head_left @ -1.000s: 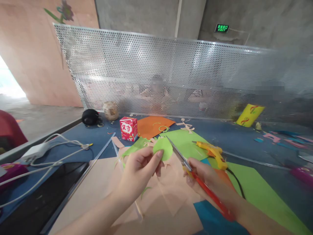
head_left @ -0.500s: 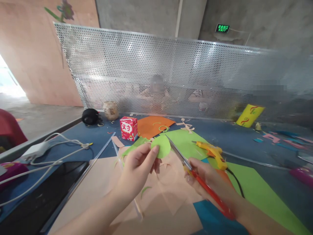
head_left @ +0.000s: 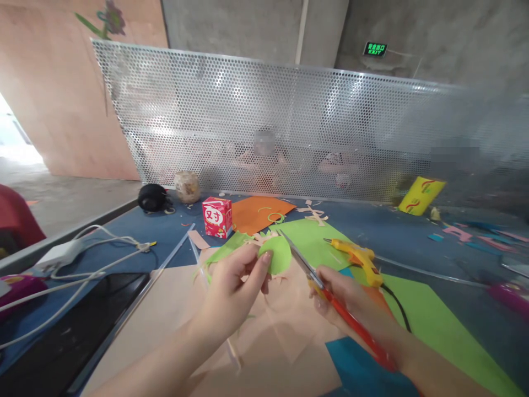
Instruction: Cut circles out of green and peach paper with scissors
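My left hand (head_left: 239, 278) pinches a round piece of light green paper (head_left: 279, 256) between thumb and fingers, above a large sheet of pale pink paper (head_left: 165, 325). To its right, my right hand (head_left: 341, 289) is closed around red-handled scissors (head_left: 355, 325), whose metal blades point up and away, close to the disc's right edge. Whether the blades touch the paper I cannot tell. Pale paper scraps (head_left: 262, 238) lie behind the disc. A yellow glue gun (head_left: 359, 259) rests on green paper (head_left: 316, 237) beyond my right hand.
Behind the hands stand a red box (head_left: 217, 216) and orange paper (head_left: 260, 212). White cables (head_left: 99, 270) and a black tablet-like device (head_left: 78, 336) lie at left. A perforated metal screen (head_left: 231, 110) closes the far edge; a person sits behind it. A yellow packet (head_left: 422, 196) leans there.
My left hand has shifted the green disc slightly right and down, nearer my body. The scissors have barely moved. A green sliver on the pink sheet is now mostly hidden by my left hand.
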Tool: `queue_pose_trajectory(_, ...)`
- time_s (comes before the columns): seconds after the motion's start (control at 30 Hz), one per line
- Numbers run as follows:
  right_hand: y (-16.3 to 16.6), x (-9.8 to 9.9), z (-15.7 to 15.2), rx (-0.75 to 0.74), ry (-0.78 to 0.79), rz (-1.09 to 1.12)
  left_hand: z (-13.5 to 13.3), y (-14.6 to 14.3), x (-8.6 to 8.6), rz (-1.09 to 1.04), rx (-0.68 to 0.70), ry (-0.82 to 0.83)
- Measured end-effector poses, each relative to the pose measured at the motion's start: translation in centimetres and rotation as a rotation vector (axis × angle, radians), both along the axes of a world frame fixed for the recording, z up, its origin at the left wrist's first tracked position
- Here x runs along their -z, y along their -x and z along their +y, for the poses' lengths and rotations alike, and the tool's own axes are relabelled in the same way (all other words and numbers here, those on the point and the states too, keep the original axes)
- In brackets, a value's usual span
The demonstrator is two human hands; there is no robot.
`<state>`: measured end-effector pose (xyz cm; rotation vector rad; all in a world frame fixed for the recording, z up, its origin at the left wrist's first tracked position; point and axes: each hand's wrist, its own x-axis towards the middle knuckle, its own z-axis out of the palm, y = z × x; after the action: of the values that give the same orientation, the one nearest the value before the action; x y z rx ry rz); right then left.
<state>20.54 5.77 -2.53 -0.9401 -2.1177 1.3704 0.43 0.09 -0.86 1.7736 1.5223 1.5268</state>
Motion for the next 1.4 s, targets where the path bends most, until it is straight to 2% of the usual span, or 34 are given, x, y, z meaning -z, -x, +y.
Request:
queue_pose_trajectory(0.37, 0.0, 0.6, 0.2, -0.001, -0.043, 0.033, 0.0, 0.1, 0.0, -0.04, 0.005, 0.02)
queue_pose_trajectory(0.53, 0.1, 0.0, -0.1, 0.007, -0.037, 0.006, 0.1, 0.0, 0.0, -0.194, 0.016, 0.028)
queue_pose_trajectory(0.73, 0.2, -0.3, -0.1, -0.006, -0.013, -0.019, 0.4, 0.1, 0.1, -0.289, -0.07, 0.051)
queue_pose_trajectory(1.07, -0.1, 1.1, 0.5, 0.011, -0.067, 0.036, 0.2, 0.2, -0.1, -0.128, -0.087, -0.012)
queue_pose_trajectory(1.4, -0.4, 0.7, 0.2, 0.01, -0.05, 0.064, 0.1, 0.1, -0.3, -0.118, -0.093, -0.03)
